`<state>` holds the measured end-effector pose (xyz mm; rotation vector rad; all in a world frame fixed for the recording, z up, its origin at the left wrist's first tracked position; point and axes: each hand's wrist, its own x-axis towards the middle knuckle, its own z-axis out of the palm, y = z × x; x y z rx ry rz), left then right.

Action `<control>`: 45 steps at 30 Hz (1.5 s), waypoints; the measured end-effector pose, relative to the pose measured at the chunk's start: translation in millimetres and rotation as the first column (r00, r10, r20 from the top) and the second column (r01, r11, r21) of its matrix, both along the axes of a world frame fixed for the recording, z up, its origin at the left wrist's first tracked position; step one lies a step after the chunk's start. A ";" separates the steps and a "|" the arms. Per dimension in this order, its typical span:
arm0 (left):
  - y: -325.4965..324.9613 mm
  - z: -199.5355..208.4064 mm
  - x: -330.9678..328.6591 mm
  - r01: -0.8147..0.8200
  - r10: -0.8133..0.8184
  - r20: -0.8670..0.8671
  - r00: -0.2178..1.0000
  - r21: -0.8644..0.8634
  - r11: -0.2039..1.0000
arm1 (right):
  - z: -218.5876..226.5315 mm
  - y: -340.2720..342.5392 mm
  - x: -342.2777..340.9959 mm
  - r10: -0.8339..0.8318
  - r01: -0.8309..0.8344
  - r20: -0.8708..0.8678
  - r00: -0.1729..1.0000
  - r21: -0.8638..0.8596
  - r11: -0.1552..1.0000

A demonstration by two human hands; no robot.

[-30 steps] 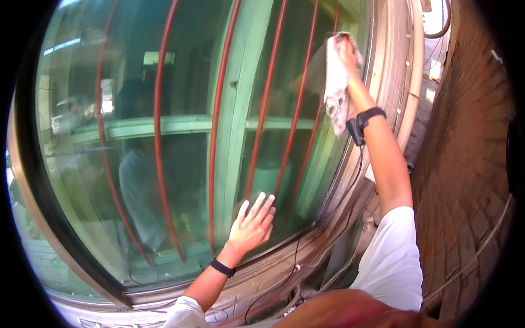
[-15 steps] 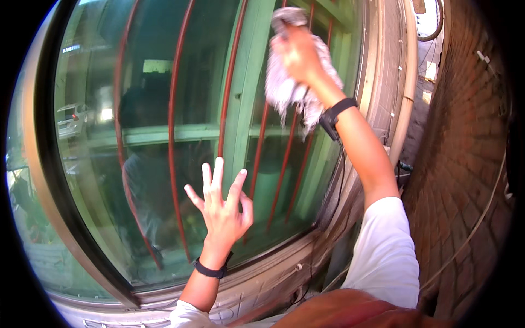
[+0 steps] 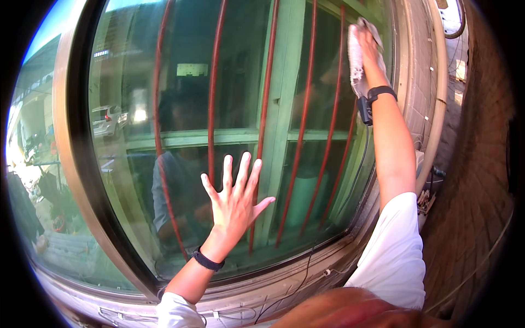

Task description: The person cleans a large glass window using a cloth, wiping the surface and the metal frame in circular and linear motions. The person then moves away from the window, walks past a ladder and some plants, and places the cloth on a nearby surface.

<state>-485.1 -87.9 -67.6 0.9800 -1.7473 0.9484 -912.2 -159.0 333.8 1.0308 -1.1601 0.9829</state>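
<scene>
Upright against the large window pane [image 3: 240, 98], my left hand [image 3: 235, 199] is spread wide, fingers apart and nothing held; it appears to lie flat on the glass. My right hand [image 3: 369, 50] reaches up to the pane's upper right part, close to the frame, and presses a pale greyish cloth [image 3: 356, 61] to the glass. The cloth wraps around the hand's edges and its far end folds over above the fingertips. How the fingers grip it is partly hidden. A black strap sits on each wrist, the right one with a small dark box and a cord.
Behind the glass run several red-brown bars [image 3: 214, 87] and a green inner frame [image 3: 280, 82]. A dark window post [image 3: 82, 126] divides the panes on the left. A beige pipe [image 3: 441, 82] runs along the wall at right, beside a brick surface [image 3: 481, 180]. Cables hang below the sill.
My right hand has moved right with the cloth, toward the window frame, and the cloth no longer hangs loosely. My left hand has gone from curled thumb and finger to fully spread.
</scene>
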 end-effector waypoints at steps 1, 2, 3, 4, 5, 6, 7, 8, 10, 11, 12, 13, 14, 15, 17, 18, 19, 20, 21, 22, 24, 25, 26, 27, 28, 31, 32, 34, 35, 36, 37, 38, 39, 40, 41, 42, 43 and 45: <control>0.0 0.4 3.4 -0.027 0.027 0.000 1.000 -0.011 1.000 | -3.4 -1.3 43.3 -0.031 0.025 -0.107 0.994 -0.053 0.998; -1.3 0.0 0.5 -0.025 0.025 -0.008 1.000 -0.023 0.999 | -4.0 -0.5 79.5 0.025 -0.074 -0.270 0.963 -0.174 0.982; -3.6 -0.5 5.8 -0.040 0.039 -0.015 0.999 -0.018 0.999 | -17.1 9.2 138.0 0.170 -0.213 -0.339 0.925 -0.094 0.973; -3.5 0.0 7.4 -0.044 0.044 -0.022 0.999 -0.025 0.999 | -28.8 29.0 181.9 0.244 -0.209 -0.262 0.934 0.155 0.966; -3.3 -0.5 11.2 -0.046 0.045 -0.024 0.999 -0.011 0.999 | -53.7 50.1 237.3 0.240 -0.267 -0.520 0.820 0.023 0.963; -2.8 0.1 9.7 -0.031 0.031 -0.032 0.999 -0.003 1.000 | -66.4 47.9 255.5 0.347 -0.295 -0.433 0.832 0.184 0.938; -2.8 0.4 10.1 -0.018 0.018 -0.040 0.999 0.001 1.000 | -81.2 64.3 281.3 0.342 -0.268 -0.494 0.799 0.217 0.939; -3.0 1.5 5.9 0.005 -0.005 -0.044 0.999 -0.002 1.000 | -88.4 60.8 280.4 0.295 -0.247 -0.607 0.738 0.163 0.955; -1.0 1.2 4.3 0.029 -0.028 -0.042 0.999 0.021 0.999 | -76.9 55.6 264.9 0.337 -0.215 -0.637 0.693 0.263 0.940; 2.4 3.4 9.3 0.036 -0.035 -0.030 0.999 0.037 0.999 | -62.5 58.2 257.1 0.379 -0.260 -0.490 0.785 0.293 0.920; 6.8 4.4 14.8 0.063 -0.060 -0.031 0.998 0.103 0.993 | -45.7 57.9 242.7 0.413 -0.310 -0.325 0.850 0.326 0.893; 11.0 6.0 12.7 0.098 -0.097 -0.015 0.995 0.153 0.983 | -22.1 53.4 209.4 0.393 -0.331 -0.213 0.895 0.275 0.903; 16.9 8.4 20.9 0.092 -0.097 0.011 0.995 0.201 0.975 | -6.9 48.9 180.7 0.405 -0.380 -0.087 0.910 0.212 0.900; 18.2 8.3 30.1 0.086 -0.097 0.032 0.995 0.246 0.966 | -4.2 51.9 165.4 0.320 -0.331 0.084 0.944 0.236 0.914; 18.4 8.7 22.5 0.099 -0.120 0.064 0.991 0.256 0.961 | 5.8 42.2 75.5 0.316 -0.325 0.089 0.945 0.119 0.938; 18.0 8.6 17.8 0.107 -0.132 0.079 0.988 0.259 0.960 | 9.6 28.6 15.9 0.308 -0.308 0.003 0.951 0.025 0.951; 17.5 9.1 19.5 0.092 -0.116 0.077 0.990 0.260 0.961 | -2.3 21.9 -11.0 0.313 -0.324 0.161 0.936 0.050 0.945; 17.6 8.4 21.4 0.080 -0.103 0.078 0.992 0.261 0.962 | -20.5 19.0 -35.8 0.303 -0.341 0.317 0.899 0.073 0.937; 16.3 8.1 21.3 0.077 -0.102 0.081 0.992 0.261 0.962 | -40.4 15.0 -69.9 0.260 -0.314 0.415 0.872 0.067 0.947; 15.2 8.6 20.3 0.076 -0.100 0.082 0.992 0.256 0.964 | -61.5 8.2 -110.2 0.214 -0.285 0.509 0.834 0.066 0.956; 13.3 7.3 18.5 0.091 -0.111 0.070 0.991 0.250 0.964 | -92.2 -1.8 -199.5 0.114 -0.167 0.341 0.933 0.131 0.977; 13.4 7.2 19.3 0.088 -0.108 0.069 0.992 0.254 0.963 | -107.1 -6.0 -209.7 0.117 -0.165 0.292 0.949 0.144 0.976; 13.4 7.9 19.7 0.091 -0.112 0.066 0.992 0.257 0.962 | -107.5 -8.7 -219.1 0.200 -0.246 0.297 0.934 0.127 0.961; 12.9 8.6 19.5 0.102 -0.121 0.061 0.991 0.260 0.960 | -106.6 -6.7 -229.4 0.276 -0.320 0.299 0.913 0.109 0.941; 11.9 7.9 20.9 0.113 -0.131 0.056 0.990 0.253 0.961 | -112.8 -2.2 -228.4 0.309 -0.351 0.293 0.905 0.106 0.930; 17.3 7.2 21.5 0.105 -0.119 0.039 0.992 0.259 0.960 | -90.4 5.8 -176.7 0.434 -0.459 0.227 0.872 0.068 0.886; 19.2 7.5 20.7 0.083 -0.095 0.027 0.995 0.291 0.953 | -80.5 4.7 -154.8 0.476 -0.495 0.197 0.857 0.059 0.867; 19.8 5.0 21.1 0.097 -0.108 0.028 0.994 0.249 0.964 | -67.0 -1.0 -129.9 0.555 -0.565 0.138 0.820 0.047 0.824; 19.0 3.3 17.0 0.112 -0.119 0.015 0.993 0.250 0.962 | -48.7 -7.1 -143.8 0.563 -0.568 0.095 0.821 0.051 0.821; 16.4 1.5 11.7 0.130 -0.137 0.010 0.990 0.258 0.957 | -27.9 -6.9 -162.5 0.561 -0.563 0.047 0.826 0.055 0.825; 17.7 2.3 15.2 0.075 -0.081 0.011 0.997 0.261 0.962 | -40.1 -14.6 -126.4 0.553 -0.552 -0.022 0.833 0.039 0.833; 21.3 3.1 17.9 0.022 -0.029 0.022 0.999 0.268 0.963 | -56.9 -13.3 -92.9 0.537 -0.538 -0.081 0.839 0.020 0.843; 23.8 3.9 14.0 0.037 -0.035 -0.012 0.999 0.292 0.956 | -59.9 -6.3 -114.1 0.419 -0.422 -0.083 0.904 -0.022 0.906; 21.6 2.5 11.0 0.006 -0.015 0.030 0.999 0.269 0.963 | -54.1 -3.3 -142.3 0.294 -0.299 -0.078 0.953 -0.062 0.952; 18.5 2.3 5.1 0.011 -0.018 0.024 1.000 0.260 0.966 | -50.8 -2.1 -170.9 0.159 -0.165 -0.068 0.985 -0.089 0.982; 17.3 2.9 2.2 -0.001 -0.006 0.025 1.000 0.258 0.966 | -64.8 -8.3 -190.7 0.039 -0.043 -0.046 0.998 -0.104 0.994; 18.2 5.4 0.1 -0.027 0.020 0.032 0.999 0.253 0.967 | -87.8 -13.8 -201.0 0.015 -0.021 -0.053 0.998 -0.112 0.993; 15.2 5.0 -2.7 -0.095 0.086 0.047 0.995 0.232 0.968 | -130.0 -18.1 -215.0 -0.052 0.043 -0.073 0.996 -0.128 0.991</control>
